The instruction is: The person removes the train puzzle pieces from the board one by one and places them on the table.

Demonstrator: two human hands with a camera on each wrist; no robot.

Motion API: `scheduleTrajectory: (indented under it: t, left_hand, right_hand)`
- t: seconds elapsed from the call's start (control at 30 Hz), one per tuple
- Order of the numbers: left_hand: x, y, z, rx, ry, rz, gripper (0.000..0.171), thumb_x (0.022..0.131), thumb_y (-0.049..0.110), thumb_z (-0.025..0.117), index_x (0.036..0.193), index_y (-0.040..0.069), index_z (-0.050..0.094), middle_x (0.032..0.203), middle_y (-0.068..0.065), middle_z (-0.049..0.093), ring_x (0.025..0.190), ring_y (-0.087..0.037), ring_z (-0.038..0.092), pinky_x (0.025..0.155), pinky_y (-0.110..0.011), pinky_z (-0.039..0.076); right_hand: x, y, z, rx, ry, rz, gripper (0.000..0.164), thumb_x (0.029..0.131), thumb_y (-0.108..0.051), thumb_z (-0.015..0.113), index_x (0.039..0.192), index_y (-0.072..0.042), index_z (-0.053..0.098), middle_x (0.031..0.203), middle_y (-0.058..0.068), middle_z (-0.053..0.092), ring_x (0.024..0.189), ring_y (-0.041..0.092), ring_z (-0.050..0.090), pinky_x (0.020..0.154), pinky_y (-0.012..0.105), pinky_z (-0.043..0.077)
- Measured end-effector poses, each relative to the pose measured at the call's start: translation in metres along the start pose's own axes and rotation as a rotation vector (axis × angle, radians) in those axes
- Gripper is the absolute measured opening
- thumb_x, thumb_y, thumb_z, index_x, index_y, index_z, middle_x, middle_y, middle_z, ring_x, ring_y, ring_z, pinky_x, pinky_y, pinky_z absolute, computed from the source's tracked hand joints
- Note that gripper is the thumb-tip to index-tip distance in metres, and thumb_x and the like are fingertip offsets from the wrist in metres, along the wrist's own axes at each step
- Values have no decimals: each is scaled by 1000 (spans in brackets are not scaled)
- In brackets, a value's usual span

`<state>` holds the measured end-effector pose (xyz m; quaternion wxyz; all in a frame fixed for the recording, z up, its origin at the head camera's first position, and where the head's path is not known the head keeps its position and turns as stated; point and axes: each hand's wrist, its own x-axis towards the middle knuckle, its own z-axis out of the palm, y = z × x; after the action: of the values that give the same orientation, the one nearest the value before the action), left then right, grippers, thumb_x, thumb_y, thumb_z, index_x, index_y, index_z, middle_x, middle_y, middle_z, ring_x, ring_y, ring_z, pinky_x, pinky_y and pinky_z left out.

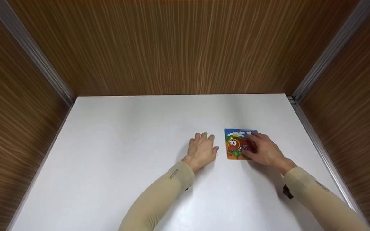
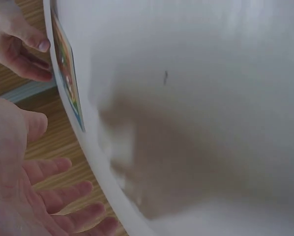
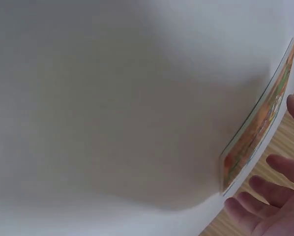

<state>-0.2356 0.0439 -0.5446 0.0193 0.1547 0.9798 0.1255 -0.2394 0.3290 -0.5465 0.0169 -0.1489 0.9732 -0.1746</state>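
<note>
A thin square picture board (image 1: 233, 153) lies flat on the white table, printed with a wide-eyed cartoon figure, clouds and a blue sky. Over its right side is my right hand (image 1: 265, 150), fingers loosely bent and parted, hiding that part of the print. In the right wrist view the fingertips (image 3: 237, 206) show beside and above the board (image 3: 257, 125), gripping nothing. My left hand (image 1: 201, 150) is to the left of the board, palm down with fingers extended and nothing held. The left wrist view shows its spread fingers (image 2: 63, 196) raised over the tabletop.
The white tabletop (image 1: 114, 154) is bounded by a wood-grain back panel (image 1: 178, 48) and side panels (image 1: 2, 128) with metal rails (image 1: 320, 144). Beige sleeves (image 1: 162, 195) cover both forearms. A small dark mark (image 2: 165, 77) shows on the table in the left wrist view.
</note>
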Motion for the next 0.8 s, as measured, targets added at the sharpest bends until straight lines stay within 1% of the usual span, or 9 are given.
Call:
scheduleTrajectory:
  t: [0.07, 0.17, 0.23, 0.3, 0.43, 0.47, 0.6, 0.7, 0.8]
  left_hand:
    - [2, 6, 4, 17, 8, 23, 54, 115, 47, 56, 156, 14, 64, 149, -12, 70, 135, -32, 65, 109, -51, 60]
    - [4, 15, 9, 38, 1, 48, 53, 115, 47, 58, 157, 16, 64, 148, -9, 71, 134, -29, 65, 108, -48, 61]
    - [5, 21, 11, 46, -14, 58, 54, 115, 48, 58, 159, 18, 62, 153, -9, 68, 138, -29, 64, 111, -47, 61]
    - [5, 26, 13, 34, -34, 61, 56, 115, 48, 59, 162, 19, 60, 160, -8, 65, 143, -28, 62, 115, -47, 59]
    - [8, 35, 18, 11, -65, 83, 54, 114, 47, 62, 162, 22, 60, 166, -8, 60, 149, -28, 59, 121, -48, 56]
    - [8, 37, 20, 6, -70, 89, 54, 113, 47, 63, 162, 23, 60, 166, -7, 60, 149, -27, 59, 122, -47, 55]
    - [11, 43, 25, 34, -88, 139, 51, 113, 50, 63, 158, 27, 63, 162, -4, 63, 143, -23, 60, 119, -44, 56]
    - [12, 46, 28, 52, -90, 172, 48, 113, 52, 63, 155, 28, 65, 157, -2, 65, 138, -20, 61, 115, -40, 58]
    - [13, 48, 30, 57, -89, 190, 45, 113, 52, 62, 152, 29, 67, 154, 0, 67, 135, -19, 61, 112, -39, 58]
  right_hand:
    - [-3, 3, 0, 7, -11, 6, 70, 100, -32, 82, 157, 2, 59, 167, 37, 50, 153, 60, 50, 124, 76, 45]
    - [-5, 5, 0, 24, -21, 19, 68, 100, -29, 81, 156, 2, 60, 169, 36, 49, 155, 60, 48, 125, 76, 43]
    - [-6, 6, 0, 32, -29, 24, 68, 100, -29, 81, 157, 2, 60, 169, 36, 48, 156, 60, 47, 125, 76, 42]
    - [-6, 7, 0, 34, -34, 25, 69, 99, -29, 82, 157, 2, 60, 169, 37, 48, 155, 60, 47, 125, 76, 42]
    - [-5, 9, 2, 33, -35, 20, 69, 99, -29, 82, 156, 2, 61, 168, 37, 49, 155, 61, 48, 125, 76, 43]
    - [-5, 9, 2, 32, -35, 17, 69, 99, -29, 82, 156, 2, 61, 168, 36, 50, 154, 60, 48, 125, 76, 43]
    - [-3, 10, 5, 39, -41, 11, 68, 99, -27, 82, 157, 1, 62, 167, 35, 51, 153, 60, 50, 125, 76, 43]
    - [-3, 9, 6, 48, -49, 15, 68, 99, -26, 82, 157, 1, 61, 168, 35, 50, 154, 60, 50, 125, 76, 43]
    - [-4, 8, 7, 50, -56, 21, 68, 99, -27, 81, 158, 2, 61, 168, 35, 51, 154, 60, 49, 125, 76, 43]
